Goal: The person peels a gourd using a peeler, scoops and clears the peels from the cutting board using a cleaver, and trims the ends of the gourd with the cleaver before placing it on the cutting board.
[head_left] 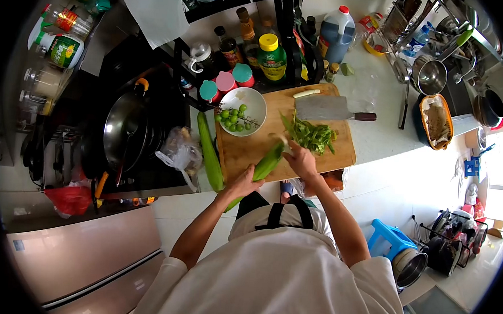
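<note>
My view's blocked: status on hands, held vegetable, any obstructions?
Left hand gripping long green vegetable. Right hand beside its far end; tool unclear. Green scraps, cleaver nearby on cutting board.

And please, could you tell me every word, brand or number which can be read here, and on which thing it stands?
No text can be read surely.
Yellow-capped green bottle: label too blurred.
Black-capped dark bottle: label too small.
Red-capped jug: label too blurred.
Green-and-white bottle: lettering too blurred.
Clear container: red label too blurred.
Pinkish front: blue sticker too small.
</note>
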A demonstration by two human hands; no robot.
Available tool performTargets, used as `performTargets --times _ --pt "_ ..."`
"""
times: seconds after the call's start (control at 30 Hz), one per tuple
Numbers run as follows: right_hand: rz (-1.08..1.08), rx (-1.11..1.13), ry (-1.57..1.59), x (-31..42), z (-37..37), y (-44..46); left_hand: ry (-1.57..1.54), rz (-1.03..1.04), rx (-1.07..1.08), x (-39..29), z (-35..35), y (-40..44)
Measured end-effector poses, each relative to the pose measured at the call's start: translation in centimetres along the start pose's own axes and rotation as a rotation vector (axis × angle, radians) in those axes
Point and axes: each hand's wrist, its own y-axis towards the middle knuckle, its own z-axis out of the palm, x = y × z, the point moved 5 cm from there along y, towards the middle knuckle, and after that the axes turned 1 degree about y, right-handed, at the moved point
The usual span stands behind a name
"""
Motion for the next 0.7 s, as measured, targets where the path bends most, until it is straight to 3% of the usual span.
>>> performTargets --times 0.07,0.27,0.4,0.47,0.57,0.7 --pt "-0.054 0.058 -0.012 0.0 1.1 0.7 0.112 0.115 -0.1 1.5 0.5 0.8" --pt "-0.042 0.058 -0.238 -2.9 0.5 1.3 0.075 0.081 -0.096 0.9 0.1 0.6" --pt "0.119 -0.207 -0.191 -3.9 -2.8 0.6 -0.292 -0.024 0.103 2.2 1.2 1.1" --pt "0.04 -0.144 -0.124 -2.7 -2.6 -0.1 -0.601 -0.053 0.204 1.9 1.8 1.2" --pt "-0.055 -0.051 -0.056 -0.3 -0.7 -2.3 -0.711 -0.108 0.194 1.2 1.7 0.8" --pt "-0.011 0.141 -0.129 2.4 0.5 -3.7 -0.694 -0.034 0.179 0.9 1.5 0.9"
